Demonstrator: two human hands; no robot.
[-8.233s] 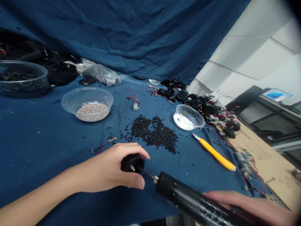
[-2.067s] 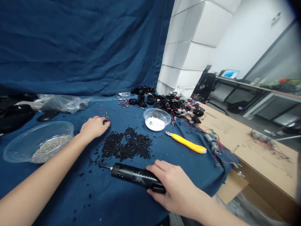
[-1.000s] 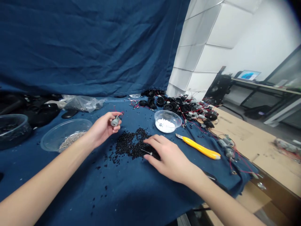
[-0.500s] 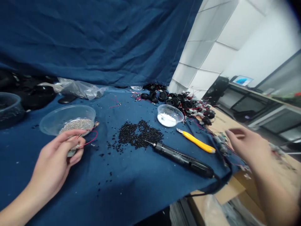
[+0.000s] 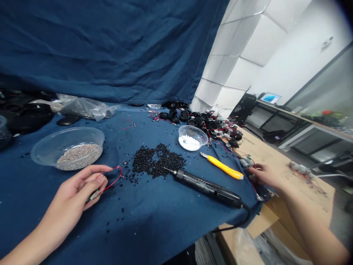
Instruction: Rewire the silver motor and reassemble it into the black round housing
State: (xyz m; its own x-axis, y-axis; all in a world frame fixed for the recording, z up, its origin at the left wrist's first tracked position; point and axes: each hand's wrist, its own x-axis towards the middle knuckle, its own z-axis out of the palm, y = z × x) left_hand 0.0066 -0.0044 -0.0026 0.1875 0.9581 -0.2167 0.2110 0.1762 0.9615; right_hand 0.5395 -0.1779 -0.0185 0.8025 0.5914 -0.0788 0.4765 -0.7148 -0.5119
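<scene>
**Left hand pinches a wired motor, right hand reaches the table edge**

A small metal motor [image 5: 93, 195] is pinched between the fingers [image 5: 93, 171] and thumb of the left hand [image 5: 67, 193], near left on the blue cloth [image 5: 149, 224], and its red wire [image 5: 117, 173] is looped out to the right. No black housing is seen fitted to it. The right hand [image 5: 268, 177] is held at the cloth's right edge, its fingers [image 5: 255, 170] slightly curled beside wired motors [image 5: 246, 162]; whether one is gripped cannot be told. An electric screwdriver [image 5: 205, 188] is laid between the hands, unheld. Farther off, black granules [image 5: 157, 160] are left spread, with a clear bowl of grey pellets [image 5: 102, 138] to the left and a yellow utility knife [image 5: 223, 167] to the right. Black round housings [image 5: 193, 119] lie heaped at the far end, tangled with wires, so many parts are left loose; how many are finished cannot be told.
</scene>
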